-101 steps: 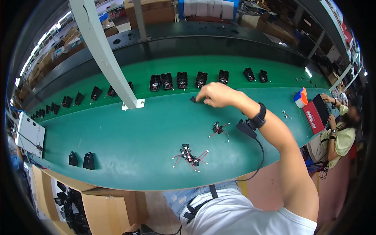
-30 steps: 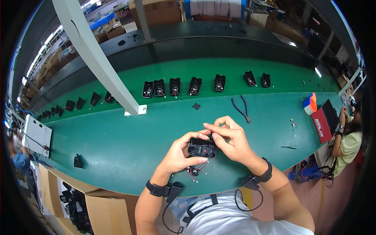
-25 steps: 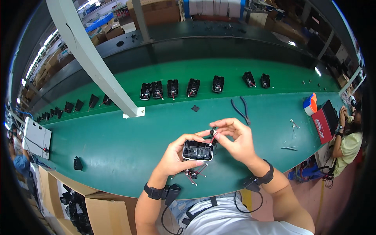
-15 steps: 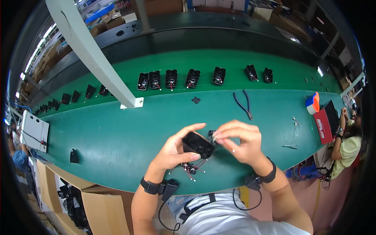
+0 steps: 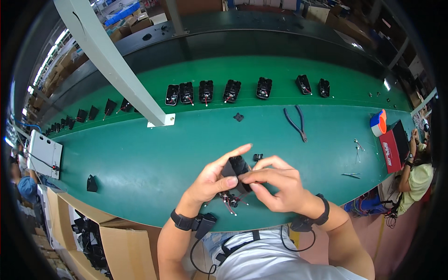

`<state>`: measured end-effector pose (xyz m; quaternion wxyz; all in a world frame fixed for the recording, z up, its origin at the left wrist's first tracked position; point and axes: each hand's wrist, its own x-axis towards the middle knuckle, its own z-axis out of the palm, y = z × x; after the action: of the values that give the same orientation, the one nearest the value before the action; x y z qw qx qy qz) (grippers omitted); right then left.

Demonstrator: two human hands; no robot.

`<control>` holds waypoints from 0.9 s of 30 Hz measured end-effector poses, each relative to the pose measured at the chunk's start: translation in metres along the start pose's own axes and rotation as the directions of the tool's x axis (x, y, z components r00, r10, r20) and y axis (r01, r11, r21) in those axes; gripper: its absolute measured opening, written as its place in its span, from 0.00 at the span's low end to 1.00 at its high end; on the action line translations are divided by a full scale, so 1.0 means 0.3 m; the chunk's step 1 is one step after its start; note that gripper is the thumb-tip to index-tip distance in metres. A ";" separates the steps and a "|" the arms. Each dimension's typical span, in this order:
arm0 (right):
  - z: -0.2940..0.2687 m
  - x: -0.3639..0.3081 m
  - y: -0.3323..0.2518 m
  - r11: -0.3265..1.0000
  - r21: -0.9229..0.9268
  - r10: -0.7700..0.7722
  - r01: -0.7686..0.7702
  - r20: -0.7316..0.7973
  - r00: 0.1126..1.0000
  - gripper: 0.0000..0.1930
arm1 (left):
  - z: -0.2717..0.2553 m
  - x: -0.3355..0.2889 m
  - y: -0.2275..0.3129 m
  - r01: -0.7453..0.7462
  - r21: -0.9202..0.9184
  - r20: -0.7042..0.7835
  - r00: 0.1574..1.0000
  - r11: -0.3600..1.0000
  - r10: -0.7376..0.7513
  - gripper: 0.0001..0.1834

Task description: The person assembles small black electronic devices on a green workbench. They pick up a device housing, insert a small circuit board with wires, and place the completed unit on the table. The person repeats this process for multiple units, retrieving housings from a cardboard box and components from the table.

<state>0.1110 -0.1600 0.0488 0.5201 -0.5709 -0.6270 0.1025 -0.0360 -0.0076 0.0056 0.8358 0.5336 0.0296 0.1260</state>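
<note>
My left hand (image 5: 205, 183) grips a black plastic housing (image 5: 236, 167) above the near part of the green bench, thumb on its near side. Curled in from the right, my right hand (image 5: 282, 186) presses its fingertips against the housing's side; whatever they pinch is hidden. Below the housing lies a bunch of small black parts with red wires (image 5: 230, 199), partly covered by the left hand. Just beyond the hands sits a small black part (image 5: 257, 157). Farther off are a flat cross-shaped black piece (image 5: 238, 117) and blue-handled pliers (image 5: 303, 134), spread apart.
Several black housings with wires (image 5: 206, 91) line the green ledge behind. A pale metal post (image 5: 116, 65) stands at left. To the right are a red box (image 5: 388, 151), an orange-and-blue roll (image 5: 377, 123), tweezers (image 5: 351, 175) and a person (image 5: 417, 175). An open carton (image 5: 126, 254) stands lower left.
The housing has turned more upright in my left hand. My right hand has moved down and left from beside the small black part onto the housing's side.
</note>
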 end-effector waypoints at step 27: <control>0.045 -0.025 0.102 0.889 0.430 0.114 -0.155 0.118 0.986 0.12 | 0.011 -0.001 0.010 0.055 0.175 -0.058 0.997 0.983 -0.046 0.39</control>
<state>0.1178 -0.1497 0.0167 0.5981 -0.4762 -0.5695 0.3021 -0.0363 -0.0095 0.0096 0.7869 0.6012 0.0765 0.1159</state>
